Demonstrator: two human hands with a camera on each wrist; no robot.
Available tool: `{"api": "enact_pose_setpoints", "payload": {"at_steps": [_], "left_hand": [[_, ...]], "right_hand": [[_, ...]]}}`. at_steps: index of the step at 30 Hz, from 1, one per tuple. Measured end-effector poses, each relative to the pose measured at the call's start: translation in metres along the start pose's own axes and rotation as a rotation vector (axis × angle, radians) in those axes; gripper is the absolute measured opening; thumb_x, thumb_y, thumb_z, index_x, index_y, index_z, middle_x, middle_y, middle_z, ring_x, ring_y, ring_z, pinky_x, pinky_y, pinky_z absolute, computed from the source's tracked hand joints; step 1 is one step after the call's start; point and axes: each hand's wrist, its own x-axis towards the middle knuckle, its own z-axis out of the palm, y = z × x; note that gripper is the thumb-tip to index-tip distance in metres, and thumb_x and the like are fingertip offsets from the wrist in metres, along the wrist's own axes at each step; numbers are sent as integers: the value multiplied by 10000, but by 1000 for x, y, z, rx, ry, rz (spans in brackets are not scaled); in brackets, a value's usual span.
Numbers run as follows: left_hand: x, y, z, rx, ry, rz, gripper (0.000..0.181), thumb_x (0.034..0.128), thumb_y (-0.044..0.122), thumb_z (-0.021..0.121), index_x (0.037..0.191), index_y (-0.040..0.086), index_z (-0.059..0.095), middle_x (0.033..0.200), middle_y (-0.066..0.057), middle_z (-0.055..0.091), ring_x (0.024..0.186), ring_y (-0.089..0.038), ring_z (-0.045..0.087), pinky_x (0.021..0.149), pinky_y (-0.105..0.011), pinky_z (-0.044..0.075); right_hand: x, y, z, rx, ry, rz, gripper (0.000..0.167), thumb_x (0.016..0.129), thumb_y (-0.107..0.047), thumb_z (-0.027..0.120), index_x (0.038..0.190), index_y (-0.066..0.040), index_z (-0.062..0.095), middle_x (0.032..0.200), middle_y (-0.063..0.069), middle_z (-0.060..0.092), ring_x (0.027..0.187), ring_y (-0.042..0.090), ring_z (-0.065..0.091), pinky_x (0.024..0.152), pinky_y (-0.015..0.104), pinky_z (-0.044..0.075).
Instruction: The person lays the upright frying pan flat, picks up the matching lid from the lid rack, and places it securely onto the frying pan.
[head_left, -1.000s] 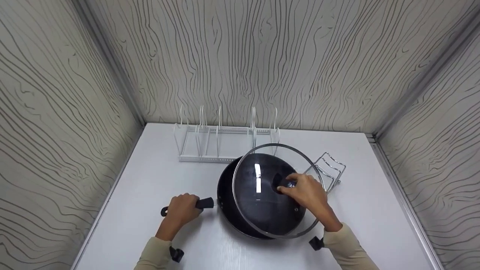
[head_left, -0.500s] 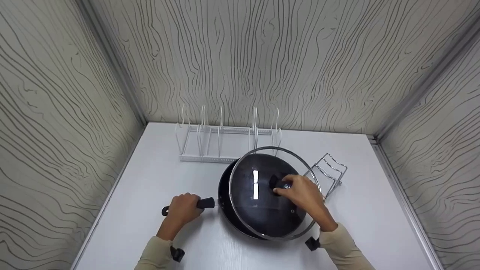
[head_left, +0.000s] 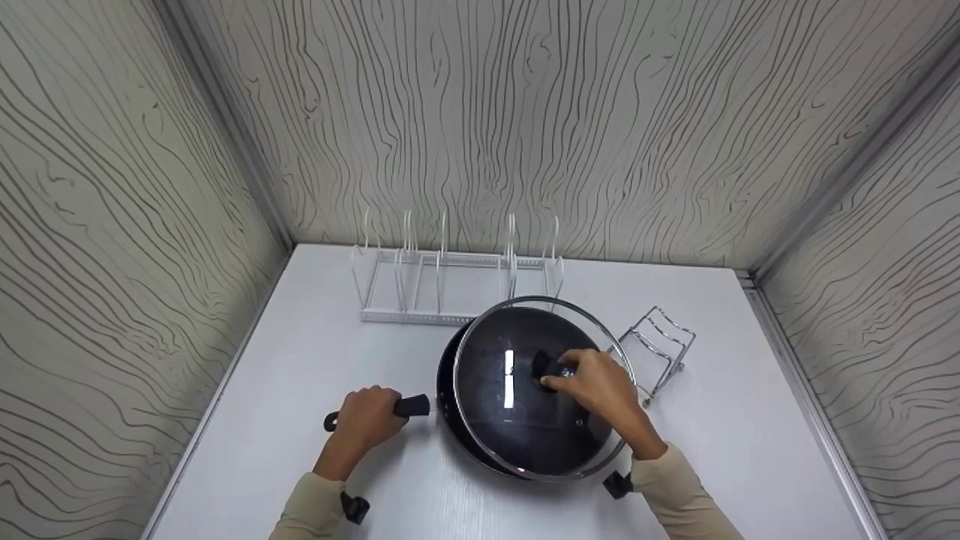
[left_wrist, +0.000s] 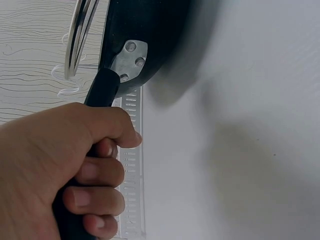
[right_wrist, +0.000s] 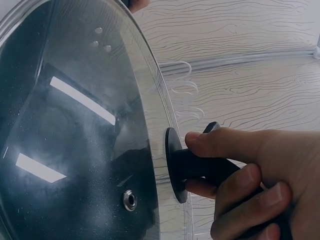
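Note:
A black frying pan [head_left: 450,431] stands on the white table, its long black handle [head_left: 412,406] pointing left. My left hand [head_left: 370,417] grips that handle; the left wrist view shows the fingers curled round it beneath the riveted bracket [left_wrist: 131,59]. Over the pan is a clear glass lid [head_left: 495,375] with a metal rim, shifted to the right so that the pan's left side shows. The left wrist view has a gap between lid rim [left_wrist: 77,40] and pan. My right hand [head_left: 596,386] holds the lid's black knob [right_wrist: 192,165] between thumb and fingers.
A white wire rack [head_left: 397,316] with upright hoops stands behind the pan, near the back wall. To the right lies a small chrome wire rack [head_left: 660,337], partly seen beside the lid's rim. Wood-patterned walls [head_left: 480,112] enclose the table [head_left: 300,360].
My right hand has moved the lid a little left and toward me over the pan. More of the chrome rack shows now. The left hand keeps its grip, with the pan almost still.

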Motion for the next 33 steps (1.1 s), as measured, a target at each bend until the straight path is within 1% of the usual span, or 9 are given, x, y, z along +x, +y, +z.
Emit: {"api": "enact_pose_setpoints", "payload": {"at_steps": [8, 10, 14, 17, 20, 27, 31, 33], "left_hand": [[0, 0, 2, 6, -23, -6, 149, 827, 180, 843, 752, 99, 743, 663, -32, 670, 582, -176, 563, 550, -382, 493], [0, 0, 3, 0, -22, -8, 142, 817, 179, 853, 765, 94, 752, 669, -38, 679, 582, -177, 565, 549, -378, 487], [1, 0, 3, -7, -23, -10, 145, 810, 170, 849, 752, 96, 738, 660, -36, 668, 574, -172, 541, 540, -372, 465], [1, 0, 3, -12, -33, -18, 140, 812, 170, 842, 756, 98, 737, 664, -35, 667, 583, -175, 546, 548, -379, 471], [1, 0, 3, -18, -45, -29, 123, 818, 174, 838, 783, 91, 755, 684, -41, 681, 600, -187, 569, 568, -392, 491], [1, 0, 2, -20, -36, -24, 108, 814, 176, 835, 804, 90, 769, 695, -45, 684, 611, -197, 578, 577, -396, 493], [1, -1, 3, -19, -30, -21, 95, 812, 172, 826, 801, 96, 770, 690, -34, 677, 601, -183, 556, 570, -381, 478], [1, -1, 3, -10, -22, -14, 109, 810, 166, 826, 766, 99, 752, 669, -28, 664, 585, -172, 533, 554, -376, 471]], "right_hand": [[3, -3, 4, -2, -14, -2, 502, 802, -470, 901, 1146, -116, 810, 1081, 77, 808, 717, 162, 598, 629, 348, 498], [4, -3, 5, -4, -16, 5, 511, 802, -476, 902, 1154, -118, 808, 1090, 79, 806, 722, 164, 604, 631, 350, 502], [7, -2, 7, -10, -14, 8, 510, 797, -484, 905, 1147, -126, 810, 1065, 65, 807, 733, 162, 617, 650, 348, 509], [8, -3, 8, -2, -13, 0, 499, 792, -481, 909, 1128, -125, 813, 1025, 50, 807, 723, 156, 623, 652, 346, 512], [9, -3, 9, 1, -13, -7, 492, 788, -480, 909, 1112, -122, 816, 1024, 57, 809, 722, 156, 631, 660, 356, 522], [11, -3, 12, 16, -31, -5, 491, 783, -478, 911, 1106, -120, 818, 1078, 80, 815, 741, 161, 675, 700, 377, 557], [12, -3, 13, 27, -44, -8, 498, 782, -478, 914, 1110, -116, 821, 1079, 79, 820, 711, 142, 683, 693, 376, 564], [13, -4, 14, 24, -49, -9, 503, 782, -483, 914, 1116, -117, 823, 1095, 73, 822, 688, 126, 679, 688, 371, 566]]}}
